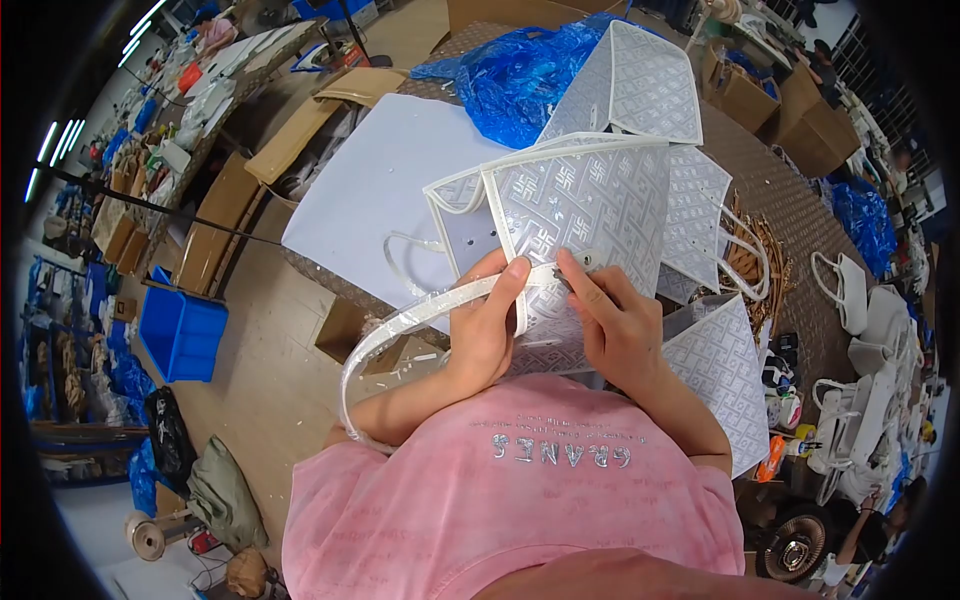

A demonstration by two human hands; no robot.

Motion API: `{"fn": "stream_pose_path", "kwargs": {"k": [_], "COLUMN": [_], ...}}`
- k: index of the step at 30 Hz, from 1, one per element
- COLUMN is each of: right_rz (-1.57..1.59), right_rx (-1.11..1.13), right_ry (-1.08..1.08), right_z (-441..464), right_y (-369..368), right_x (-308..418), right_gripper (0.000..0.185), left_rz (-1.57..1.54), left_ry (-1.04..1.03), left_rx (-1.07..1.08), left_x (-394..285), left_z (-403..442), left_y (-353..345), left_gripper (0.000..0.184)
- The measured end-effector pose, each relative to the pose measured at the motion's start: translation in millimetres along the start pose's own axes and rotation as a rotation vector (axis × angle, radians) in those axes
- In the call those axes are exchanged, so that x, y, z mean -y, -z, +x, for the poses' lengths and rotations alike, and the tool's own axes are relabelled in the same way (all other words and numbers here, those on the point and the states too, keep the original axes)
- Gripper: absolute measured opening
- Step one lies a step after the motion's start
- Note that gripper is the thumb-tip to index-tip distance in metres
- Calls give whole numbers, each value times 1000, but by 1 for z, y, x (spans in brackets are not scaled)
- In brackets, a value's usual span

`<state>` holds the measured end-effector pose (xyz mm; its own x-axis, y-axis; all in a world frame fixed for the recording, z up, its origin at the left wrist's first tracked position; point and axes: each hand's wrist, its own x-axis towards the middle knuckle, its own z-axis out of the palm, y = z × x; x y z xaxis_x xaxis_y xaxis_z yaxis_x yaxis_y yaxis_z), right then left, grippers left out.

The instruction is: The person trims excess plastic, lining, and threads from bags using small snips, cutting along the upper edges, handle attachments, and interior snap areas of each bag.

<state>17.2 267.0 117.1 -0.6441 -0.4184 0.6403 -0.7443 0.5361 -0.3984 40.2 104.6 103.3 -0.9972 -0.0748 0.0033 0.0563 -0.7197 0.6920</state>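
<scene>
A grey-and-white patterned handbag (590, 200) with white edging is upright in front of me, its near panel facing up towards me. A white bag strap (400, 322) loops from it out to the left, past my forearm. My left hand (483, 330) is closed, pinching the strap close to its end against the bag panel, thumb on top. My right hand (620, 325) is closed too, its fingertips pressed on the strap end beside a metal fitting (588, 259). A small dark piece shows at those fingertips, too small to name.
More patterned bag pieces (715, 370) lie to the right on the brown table (790, 225). Blue plastic film (520, 80) and a white sheet (370, 190) lie beyond. Finished white bags (875, 385) are at far right. A blue bin (182, 335) stands on the floor to the left.
</scene>
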Motion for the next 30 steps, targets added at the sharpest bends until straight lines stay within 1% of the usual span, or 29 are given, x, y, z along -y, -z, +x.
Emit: {"fn": "stream_pose_path", "kwargs": {"k": [14,17,18,19,22,23,25,27,28,30], "right_rz": [-50,161,161,176,242,251,267,272,261,265], "right_rx": [6,13,14,0,-29,-16,68,120,156,200], "right_ry": [63,-93,-95,-125,-196,-216,-243,-274,-281,-290], "right_z": [1,5,8,13,22,25,26,25,24,18], "right_y": [-4,-3,-4,-7,-22,-27,-42,-58,-66,-76], "right_x": [-8,-12,-12,-14,-29,-37,-51,-62,-66,-70], "right_gripper": [52,43,43,38,27,27,29,30,31,32], "left_rz": [2,-3,-5,-5,142,176,670,815,814,838], "left_ry": [6,23,31,34,111,167,265,325,349,374], "left_rx": [-42,-67,-79,-81,-122,-60,-177,286,269,380], "left_x": [1,-2,-2,-2,1,0,-3,-14,-14,-9], "left_z": [2,3,4,7,22,29,40,42,38,31], "left_y": [1,-1,-1,2,29,41,77,99,110,136], "left_gripper": [27,27,28,28,29,36,41,46,46,44]}}
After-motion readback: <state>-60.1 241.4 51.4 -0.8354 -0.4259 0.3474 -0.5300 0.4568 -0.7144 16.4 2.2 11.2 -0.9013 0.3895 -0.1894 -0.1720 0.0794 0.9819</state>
